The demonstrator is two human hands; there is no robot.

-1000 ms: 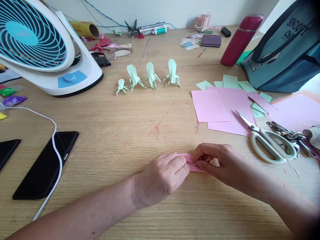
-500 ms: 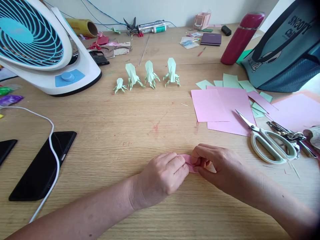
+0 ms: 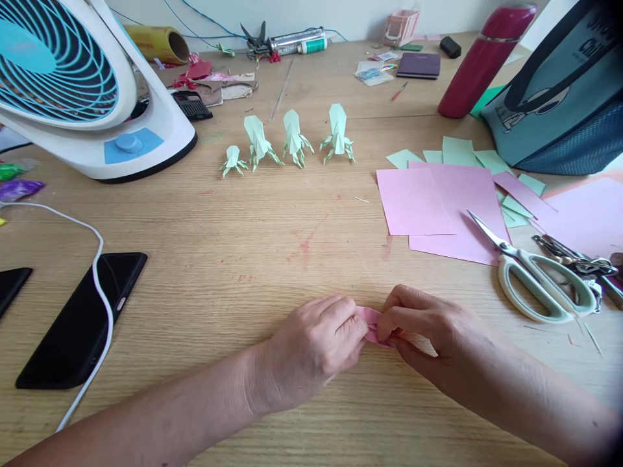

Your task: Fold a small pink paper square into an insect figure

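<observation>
A small folded piece of pink paper (image 3: 370,318) lies low over the table between my hands, mostly covered by fingers. My left hand (image 3: 324,334) has its fingers closed on the paper's left end. At the right end, my right hand (image 3: 423,327) pinches the paper between thumb and bent fingers. Flat pink sheets (image 3: 457,214) overlap beyond my right hand. Scissors (image 3: 540,279) with pale handles rest on them, blades pointing away to the left. Several pale green folded paper figures (image 3: 293,139) stand in a row farther back.
A white and blue fan (image 3: 131,146) stands at the back left. A black phone (image 3: 82,324) with a white cable (image 3: 104,292) across it lies at left. At the back right are a red flask (image 3: 487,61) and a teal bag (image 3: 559,97). Green paper scraps (image 3: 457,151) lie nearby.
My right hand has shifted slightly right and nearer, its pinch now at the paper's lower right edge. My left hand stays nearly in place. The view has turned a little.
</observation>
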